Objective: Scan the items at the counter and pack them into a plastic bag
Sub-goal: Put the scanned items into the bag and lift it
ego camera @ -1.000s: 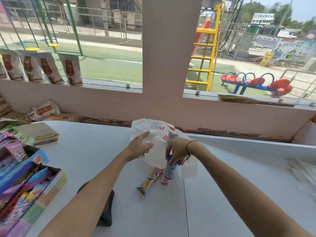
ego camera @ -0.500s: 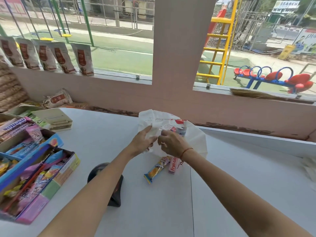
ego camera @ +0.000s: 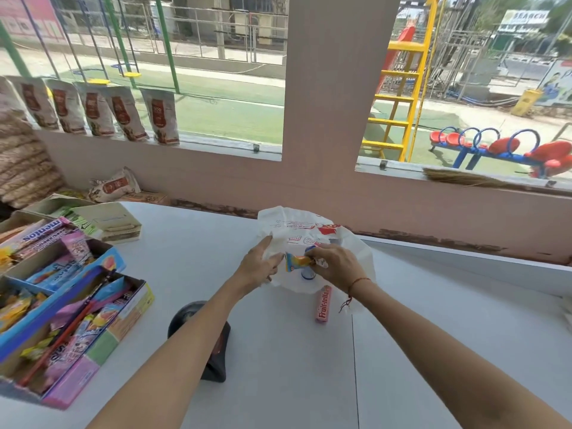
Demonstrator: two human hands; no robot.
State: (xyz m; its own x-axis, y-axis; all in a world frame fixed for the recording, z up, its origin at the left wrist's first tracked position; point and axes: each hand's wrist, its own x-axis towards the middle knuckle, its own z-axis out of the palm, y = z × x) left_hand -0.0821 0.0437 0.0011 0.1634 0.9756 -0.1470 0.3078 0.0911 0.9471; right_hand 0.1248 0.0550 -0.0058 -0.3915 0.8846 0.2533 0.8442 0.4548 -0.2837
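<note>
A white plastic bag [ego camera: 297,226] with red print lies on the white counter [ego camera: 433,335] in the middle. My left hand [ego camera: 258,266] pinches the bag's near edge and holds its mouth apart. My right hand [ego camera: 335,264] grips an orange and blue snack packet [ego camera: 295,261] at the bag's mouth. A blue-capped item [ego camera: 308,274] shows through the bag below the packet. A pink Fruit-tella roll [ego camera: 323,305] lies on the counter just in front of the bag. The black barcode scanner [ego camera: 205,339] sits under my left forearm.
Open candy display boxes [ego camera: 62,305] fill the counter's left side, with a beige box [ego camera: 108,224] behind them. Snack pouches [ego camera: 123,113] lean on the window ledge. A broom [ego camera: 470,181] lies on the right ledge. A seam [ego camera: 354,366] runs down the counter.
My right hand has picked the orange and blue packet up off the counter and brought it to the bag's mouth. The blue-capped item went into the bag. The Fruit-tella roll stayed put.
</note>
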